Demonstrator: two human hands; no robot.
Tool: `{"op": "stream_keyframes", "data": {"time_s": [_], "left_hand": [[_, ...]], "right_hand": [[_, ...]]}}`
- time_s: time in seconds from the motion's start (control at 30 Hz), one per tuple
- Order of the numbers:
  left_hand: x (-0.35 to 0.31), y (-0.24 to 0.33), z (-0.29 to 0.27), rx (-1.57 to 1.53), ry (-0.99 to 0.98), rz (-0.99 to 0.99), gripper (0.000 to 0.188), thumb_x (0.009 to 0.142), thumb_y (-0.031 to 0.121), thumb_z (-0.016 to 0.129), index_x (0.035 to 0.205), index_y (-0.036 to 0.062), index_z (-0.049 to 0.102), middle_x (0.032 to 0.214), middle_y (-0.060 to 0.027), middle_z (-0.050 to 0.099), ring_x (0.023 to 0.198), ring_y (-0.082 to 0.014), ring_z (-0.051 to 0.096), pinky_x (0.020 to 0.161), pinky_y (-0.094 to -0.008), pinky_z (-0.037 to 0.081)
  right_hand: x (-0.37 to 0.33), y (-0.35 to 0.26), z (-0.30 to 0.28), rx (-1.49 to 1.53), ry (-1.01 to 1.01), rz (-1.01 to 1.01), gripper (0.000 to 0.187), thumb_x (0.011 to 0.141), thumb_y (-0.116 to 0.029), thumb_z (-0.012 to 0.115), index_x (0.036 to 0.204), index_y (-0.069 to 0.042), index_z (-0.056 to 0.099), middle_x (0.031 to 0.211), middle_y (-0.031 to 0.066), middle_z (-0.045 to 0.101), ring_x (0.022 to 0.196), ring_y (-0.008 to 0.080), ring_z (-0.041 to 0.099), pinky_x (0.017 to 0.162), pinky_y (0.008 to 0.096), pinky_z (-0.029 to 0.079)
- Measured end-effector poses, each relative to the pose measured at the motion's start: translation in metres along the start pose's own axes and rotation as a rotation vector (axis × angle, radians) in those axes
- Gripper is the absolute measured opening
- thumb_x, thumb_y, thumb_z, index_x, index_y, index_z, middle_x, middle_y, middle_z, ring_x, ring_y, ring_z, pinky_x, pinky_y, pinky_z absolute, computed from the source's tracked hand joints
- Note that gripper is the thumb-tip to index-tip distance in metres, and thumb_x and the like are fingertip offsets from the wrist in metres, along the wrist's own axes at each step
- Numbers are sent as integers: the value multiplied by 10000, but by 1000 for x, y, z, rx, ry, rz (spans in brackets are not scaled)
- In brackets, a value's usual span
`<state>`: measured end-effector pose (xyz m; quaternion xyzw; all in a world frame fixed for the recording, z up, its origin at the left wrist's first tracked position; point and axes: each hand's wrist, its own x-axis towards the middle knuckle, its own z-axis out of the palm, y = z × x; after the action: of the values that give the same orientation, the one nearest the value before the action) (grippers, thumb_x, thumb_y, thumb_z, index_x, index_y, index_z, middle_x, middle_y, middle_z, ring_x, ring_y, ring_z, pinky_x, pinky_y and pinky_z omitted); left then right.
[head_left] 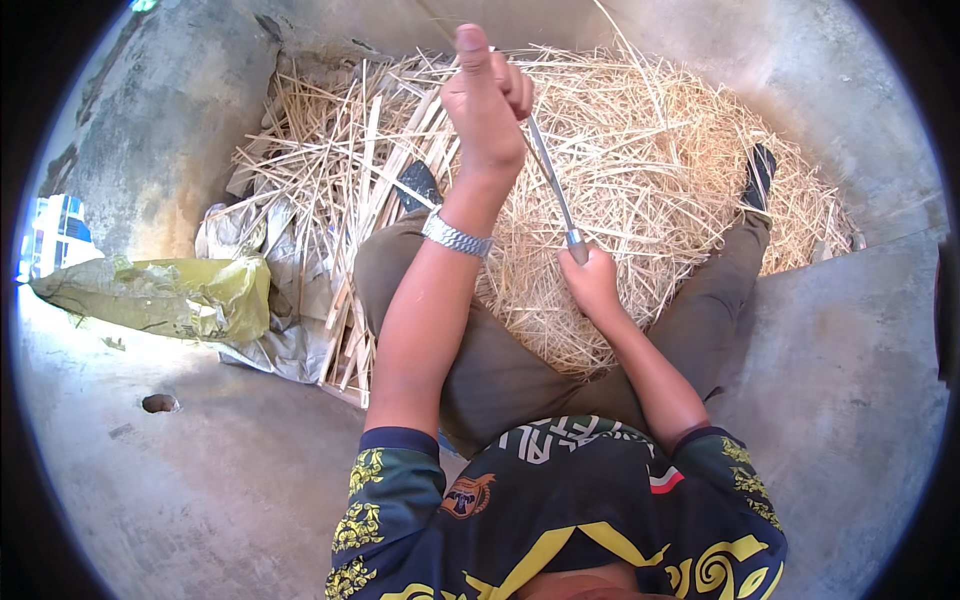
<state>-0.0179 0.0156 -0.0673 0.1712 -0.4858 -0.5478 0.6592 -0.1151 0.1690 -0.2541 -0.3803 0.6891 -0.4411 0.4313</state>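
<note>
My left hand (pixel 487 95), raised over the far part of the pile with a metal watch on its wrist, is closed round a thin bamboo strip (pixel 436 16). Part of the strip pokes out beyond the fingers; the rest is hard to make out. My right hand (pixel 592 282) grips the handle of a long, narrow knife (pixel 553 183). Its blade slants up and away to the left, its tip end close by my left fist. Below both hands lies a heap of pale shavings (pixel 600 150).
Loose split strips (pixel 345 180) lie tangled at the left of the heap. My outstretched legs (pixel 715 280) flank the shavings. A yellow plastic sack (pixel 160 297) and a grey sheet (pixel 285 340) lie left. The concrete floor (pixel 200 480) has a small hole (pixel 159 403); concrete walls (pixel 800 80) enclose the far side.
</note>
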Motion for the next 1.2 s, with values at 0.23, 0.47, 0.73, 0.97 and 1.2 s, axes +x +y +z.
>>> {"op": "stream_keyframes", "data": {"time_s": [0.23, 0.47, 0.73, 0.97, 1.2], "left_hand": [[-7, -1, 3, 47, 41, 50, 716, 962, 718, 468, 581, 173, 203, 515, 49, 197, 448, -100, 174, 439, -286, 147], [-4, -9, 14, 114, 61, 64, 730, 937, 735, 481, 584, 167, 189, 509, 48, 199, 439, -88, 208, 434, -278, 157], [-4, -13, 13, 226, 50, 86, 731, 944, 706, 497, 565, 156, 203, 495, 38, 224, 422, -97, 257, 425, -281, 190], [-3, -15, 18, 219, 9, 104, 733, 915, 790, 385, 603, 160, 177, 515, 38, 185, 450, -115, 204, 441, -293, 183], [16, 20, -2, 63, -146, -15, 755, 897, 831, 264, 702, 107, 356, 602, 7, 276, 560, -146, 294, 547, -286, 270]], "right_hand": [[-24, -43, 6, 39, 1, -109, 208, 925, -198, 616, 814, -23, 605, 634, 33, 575, 542, 105, 506, 543, 321, 431], [7, 5, 7, 75, -5, 42, 262, 918, -228, 628, 731, -58, 557, 609, 30, 557, 529, 119, 503, 532, 338, 421], [13, 31, 11, 45, 43, -142, 258, 916, -250, 640, 811, -14, 636, 636, 72, 607, 560, 169, 560, 552, 383, 448], [32, 66, -3, -91, 9, 143, 279, 871, -252, 663, 766, 6, 648, 633, 92, 617, 556, 201, 566, 555, 379, 448], [-9, -30, 1, 183, 12, -91, 275, 907, -233, 649, 726, -33, 596, 603, 23, 559, 555, 108, 504, 548, 332, 419]]}}
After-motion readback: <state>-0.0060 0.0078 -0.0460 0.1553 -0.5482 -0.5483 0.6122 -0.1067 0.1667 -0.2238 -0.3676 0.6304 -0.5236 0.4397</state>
